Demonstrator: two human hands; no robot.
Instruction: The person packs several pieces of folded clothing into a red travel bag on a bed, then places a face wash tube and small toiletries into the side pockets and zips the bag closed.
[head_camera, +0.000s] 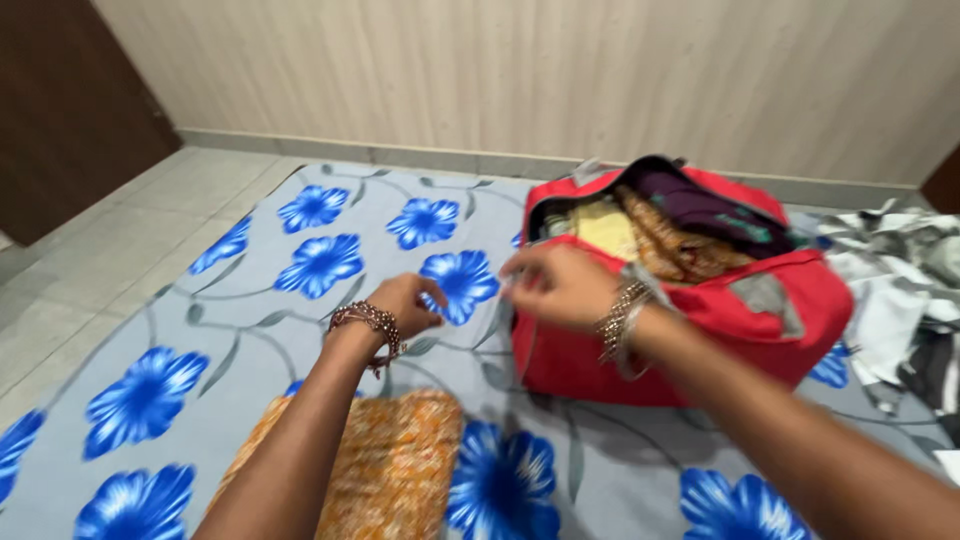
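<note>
My left hand (405, 303), with a beaded bracelet on the wrist, hovers over the blue-flowered sheet (300, 300), its fingers curled closed and nothing visible in them. My right hand (560, 285), with metal bangles on the wrist, is at the near left corner of an open red bag (790, 300). Its fingertips are pinched together around something small and pale, which is too blurred to identify. The bag is stuffed with yellow, brown and dark purple clothes (660, 230). A folded orange patterned cloth (400, 470) lies on the sheet beside my left forearm.
Crumpled grey, white and black fabric (900, 290) lies right of the bag. The sheet is spread over a tiled floor (90, 270). A striped beige wall (500, 70) runs behind, with a dark wooden door (60, 100) at the left.
</note>
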